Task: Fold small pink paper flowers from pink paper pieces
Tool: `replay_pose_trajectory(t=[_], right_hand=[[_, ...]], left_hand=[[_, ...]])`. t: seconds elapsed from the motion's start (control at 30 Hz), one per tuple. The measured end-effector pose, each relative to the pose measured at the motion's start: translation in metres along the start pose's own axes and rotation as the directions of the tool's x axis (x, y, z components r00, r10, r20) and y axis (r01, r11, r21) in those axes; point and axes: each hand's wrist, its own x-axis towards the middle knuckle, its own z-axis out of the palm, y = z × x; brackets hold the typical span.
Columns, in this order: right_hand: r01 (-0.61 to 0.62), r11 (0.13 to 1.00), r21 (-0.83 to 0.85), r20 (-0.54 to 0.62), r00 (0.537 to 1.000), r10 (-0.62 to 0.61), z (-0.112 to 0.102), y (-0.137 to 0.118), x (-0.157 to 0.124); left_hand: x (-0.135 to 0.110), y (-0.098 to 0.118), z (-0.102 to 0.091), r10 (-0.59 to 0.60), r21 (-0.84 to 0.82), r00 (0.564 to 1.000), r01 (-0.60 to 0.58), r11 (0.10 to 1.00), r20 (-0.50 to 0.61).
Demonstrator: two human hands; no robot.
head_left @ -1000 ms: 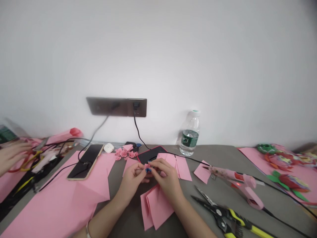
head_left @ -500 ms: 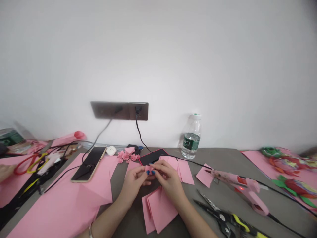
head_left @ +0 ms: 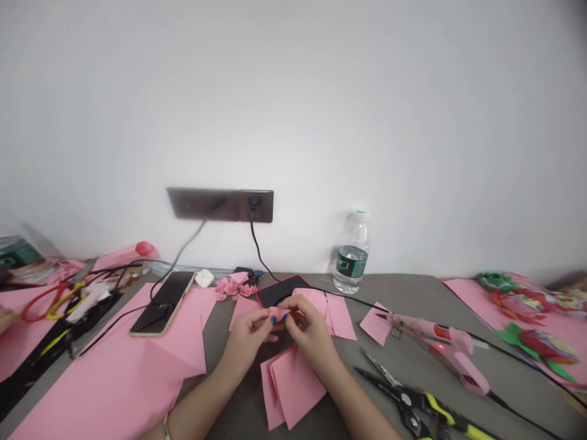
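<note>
Between the fingertips of both hands is a small pink paper piece (head_left: 277, 311), curled and partly covered by the fingers. My left hand (head_left: 250, 335) pinches its left side, and my right hand (head_left: 308, 327) pinches the right side. Below them, folded pink paper squares (head_left: 298, 388) lie on the grey table. Behind the hands are more pink squares (head_left: 342, 315) and a black pad with a red edge (head_left: 287, 287). A cluster of small folded pink paper pieces (head_left: 233, 286) sits to the left, beyond my left hand.
On the right lie a pink glue gun (head_left: 452, 345) with a red light, scissors (head_left: 406, 397) and colourful flower crafts (head_left: 536, 345). A water bottle (head_left: 352, 253) stands near the wall. Leftward are a phone (head_left: 164, 302), large pink sheets (head_left: 110, 385), red-handled scissors (head_left: 41, 302) and another person's hand (head_left: 5, 319).
My fingers have shifted slightly apart on the small paper piece, and more of it shows between them. The other person's hand at the far left has moved further out of view.
</note>
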Motion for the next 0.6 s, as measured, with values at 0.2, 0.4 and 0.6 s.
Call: replay_pose_trajectory(t=[0.2,0.4,0.6], right_hand=[[0.001,0.994,-0.111,-0.035,0.999,-0.005,0.0037,-0.0034,-0.0022],[0.041,0.973,-0.228,-0.044,0.998,-0.052,0.0022,-0.0054,-0.0041],[0.184,0.931,-0.316,-0.012,0.98,-0.198,0.0002,-0.0101,-0.004]], left_hand=[[-0.0014,-0.0015,0.0005,0.023,0.024,0.999,-0.024,0.999,0.038],[-0.0013,0.0012,0.0009,0.026,0.009,0.997,-0.027,1.0,0.074],[-0.0018,0.0013,0.0016,0.016,-0.026,0.996,-0.014,1.0,0.083]])
